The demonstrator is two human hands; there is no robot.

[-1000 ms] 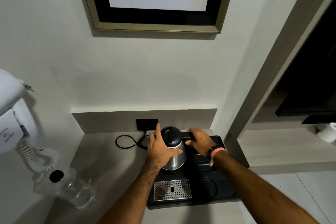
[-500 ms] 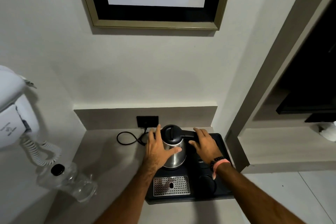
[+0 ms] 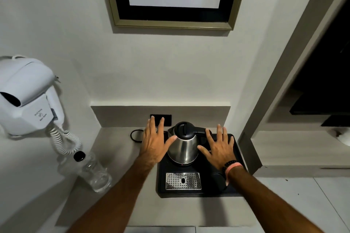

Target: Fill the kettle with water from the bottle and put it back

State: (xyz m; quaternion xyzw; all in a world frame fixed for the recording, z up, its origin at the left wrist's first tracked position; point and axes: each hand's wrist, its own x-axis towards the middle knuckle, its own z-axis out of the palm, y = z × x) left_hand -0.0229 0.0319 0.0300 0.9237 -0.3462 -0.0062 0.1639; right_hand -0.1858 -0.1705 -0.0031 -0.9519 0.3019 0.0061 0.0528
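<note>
From the head view, the steel kettle (image 3: 183, 145) stands upright on the black tray (image 3: 237, 149) at the back of the counter (image 3: 113, 149), lid closed and its black handle pointing right. A second ago both hands were on it, the left palm pressed to its side and the right wrapped round the handle; now both have let go. The left hand (image 3: 154, 143) hovers flat with fingers spread wide, only the thumb tip close to the kettle's shoulder, and whether it touches I cannot tell. The right hand (image 3: 219, 146) is likewise splayed and empty, just beside the kettle's right flank over the tray. The clear bottle (image 3: 91, 171), black cap on, lies on its side well apart to the left, near the coiled cord of the wall-mounted hair dryer (image 3: 26, 96); whether any water is left in it cannot be made out. A faint red glow shows at the kettle's foot. Releasing the seated kettle reads as the put-back step being complete, so the task looks essentially done.
</note>
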